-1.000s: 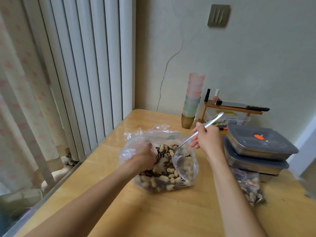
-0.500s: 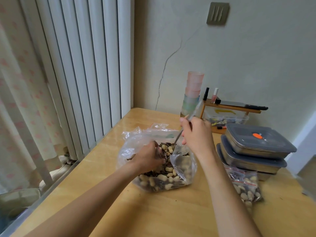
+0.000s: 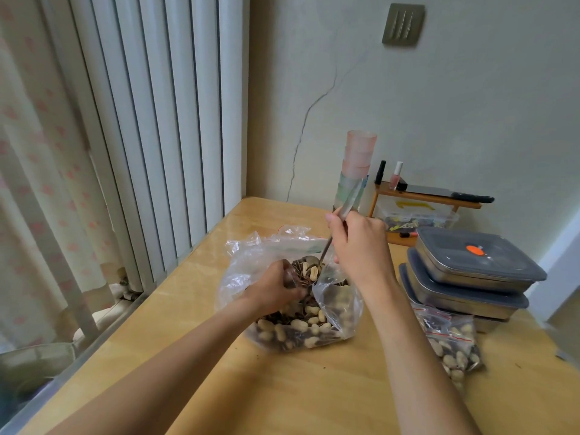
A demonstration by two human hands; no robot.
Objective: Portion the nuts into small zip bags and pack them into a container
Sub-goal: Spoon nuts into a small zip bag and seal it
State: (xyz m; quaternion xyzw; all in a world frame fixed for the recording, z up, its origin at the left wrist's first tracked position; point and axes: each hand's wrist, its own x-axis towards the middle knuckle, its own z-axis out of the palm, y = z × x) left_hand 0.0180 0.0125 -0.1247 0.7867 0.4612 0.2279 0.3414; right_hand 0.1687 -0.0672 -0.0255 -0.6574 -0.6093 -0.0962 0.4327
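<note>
Scooping nuts (image 3: 306,324), spoon (image 3: 326,249) in right hand (image 3: 361,246)

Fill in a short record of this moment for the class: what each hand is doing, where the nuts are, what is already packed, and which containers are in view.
left hand: holds something small inside the big bag
right hand: grips a spoon loaded with nuts
nuts: peanuts and seeds in the big bag
packed: one small bag on the table
containers: stacked, lids on
</note>
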